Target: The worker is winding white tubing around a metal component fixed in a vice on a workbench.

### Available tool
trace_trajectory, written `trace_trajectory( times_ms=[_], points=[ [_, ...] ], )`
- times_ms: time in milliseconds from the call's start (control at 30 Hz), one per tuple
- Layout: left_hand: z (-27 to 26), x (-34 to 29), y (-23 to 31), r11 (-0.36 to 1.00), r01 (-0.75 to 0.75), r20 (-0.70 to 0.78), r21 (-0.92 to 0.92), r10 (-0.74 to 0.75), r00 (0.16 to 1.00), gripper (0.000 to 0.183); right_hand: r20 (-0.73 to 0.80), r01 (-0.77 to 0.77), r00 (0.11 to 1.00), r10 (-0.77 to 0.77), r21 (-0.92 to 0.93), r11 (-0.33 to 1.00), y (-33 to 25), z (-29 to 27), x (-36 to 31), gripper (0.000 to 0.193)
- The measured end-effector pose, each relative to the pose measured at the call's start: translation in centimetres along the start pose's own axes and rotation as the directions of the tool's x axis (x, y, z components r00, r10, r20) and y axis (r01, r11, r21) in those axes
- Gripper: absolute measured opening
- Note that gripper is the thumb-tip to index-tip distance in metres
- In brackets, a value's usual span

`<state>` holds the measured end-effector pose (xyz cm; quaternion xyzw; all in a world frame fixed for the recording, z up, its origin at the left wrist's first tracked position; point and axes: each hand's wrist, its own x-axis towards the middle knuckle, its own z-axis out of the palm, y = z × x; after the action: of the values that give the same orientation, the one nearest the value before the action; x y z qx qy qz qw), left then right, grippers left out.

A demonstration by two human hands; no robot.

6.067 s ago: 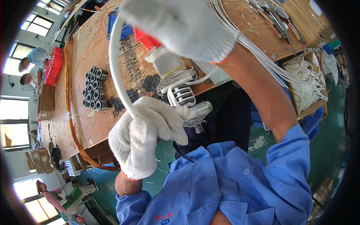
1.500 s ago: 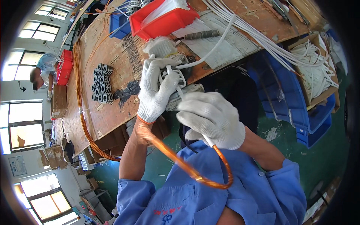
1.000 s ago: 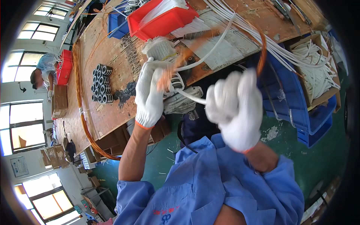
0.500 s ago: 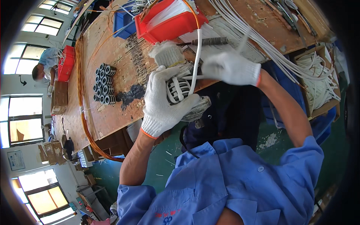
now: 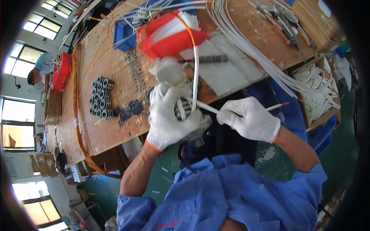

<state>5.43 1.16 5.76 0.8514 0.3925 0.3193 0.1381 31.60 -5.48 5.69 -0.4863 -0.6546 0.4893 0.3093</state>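
My left hand (image 5: pixel 165 119), in a white knit glove, is closed round a rounded black core with white bands (image 5: pixel 179 112), held over the table's front edge. Its palm and fingers cover much of that piece. To the right, my gloved right hand (image 5: pixel 250 120) pinches a white sleeved wire (image 5: pixel 208 108) running out from the core. The wire's end (image 5: pixel 278 106) pokes out beyond the hand, with a reddish tip. A second white sleeve (image 5: pixel 195 77) rises from the core and continues as orange wire (image 5: pixel 187 29). Just behind my left hand lies a bundled whitish cloth (image 5: pixel 169 71).
Several black ring-shaped pieces (image 5: pixel 102 98) stand grouped on the wooden table (image 5: pixel 115 138). Behind are a red bin (image 5: pixel 154 49) of white strips and a blue bin (image 5: pixel 122 40). White tubing (image 5: pixel 246 50), tools (image 5: pixel 283 25) and a box of offcuts (image 5: pixel 314 90) lie right. A person (image 5: pixel 45 67) works far left.
My right hand has moved down and rightward from beside the core, and the white sleeved wire now stretches straight between it and the core. My left hand keeps its hold. The whole view has shifted slightly.
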Motion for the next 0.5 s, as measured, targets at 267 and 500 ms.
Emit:
trace_trajectory(
  times_ms=[267, 500],
  points=[
    [0.4, 0.4, -0.1, 0.999, -0.032, -0.037, -0.041, 0.03, 0.999, 0.049, -0.419, -0.108, 0.898, 0.133, 0.084, 0.991, 7.5, -12.4, 19.8, 0.027],
    [-0.6, -0.3, -0.2, 0.998, 0.057, -0.066, -0.025, -0.058, 0.996, 0.046, -0.468, 0.148, 0.863, -0.191, -0.128, 0.981, 9.7, -11.3, 34.1, 0.029]
  ],
)
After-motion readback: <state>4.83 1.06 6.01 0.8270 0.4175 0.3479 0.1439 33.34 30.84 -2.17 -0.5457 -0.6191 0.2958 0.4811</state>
